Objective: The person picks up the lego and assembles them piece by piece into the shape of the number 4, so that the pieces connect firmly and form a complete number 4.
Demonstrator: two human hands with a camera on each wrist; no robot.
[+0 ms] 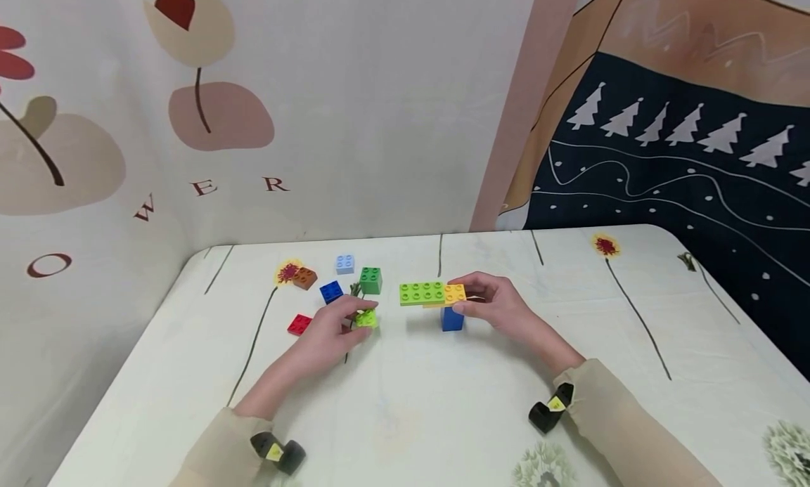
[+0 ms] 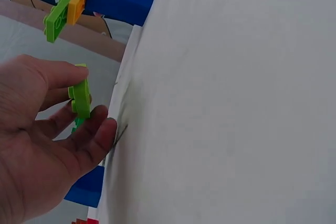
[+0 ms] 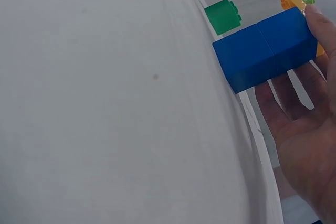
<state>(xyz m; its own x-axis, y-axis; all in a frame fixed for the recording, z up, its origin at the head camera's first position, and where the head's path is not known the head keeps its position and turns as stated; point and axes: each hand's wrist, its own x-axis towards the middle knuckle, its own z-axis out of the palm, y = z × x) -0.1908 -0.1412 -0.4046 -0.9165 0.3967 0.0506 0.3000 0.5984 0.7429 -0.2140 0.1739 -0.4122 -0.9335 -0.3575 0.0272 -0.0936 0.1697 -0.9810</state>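
Note:
My left hand (image 1: 329, 327) pinches a small lime-green toy brick (image 1: 366, 319) between thumb and fingers, held just above the table in the left wrist view. To the right stands a built piece: two blue bricks (image 3: 268, 50) stacked upright, an orange-yellow brick (image 1: 454, 294) on top, and a long green brick (image 1: 422, 293) over it, jutting out to the left. My right hand (image 1: 503, 306) grips the orange-yellow brick at its right end, thumb in front and fingers behind. The stack's foot appears to touch the table.
Loose bricks lie around and behind my left hand: red (image 1: 299, 325), dark blue (image 1: 331, 291), brown (image 1: 305, 278), light blue (image 1: 344, 264) and green (image 1: 371, 280). A white flowered cloth covers the table (image 1: 405, 410). Printed curtains hang behind it.

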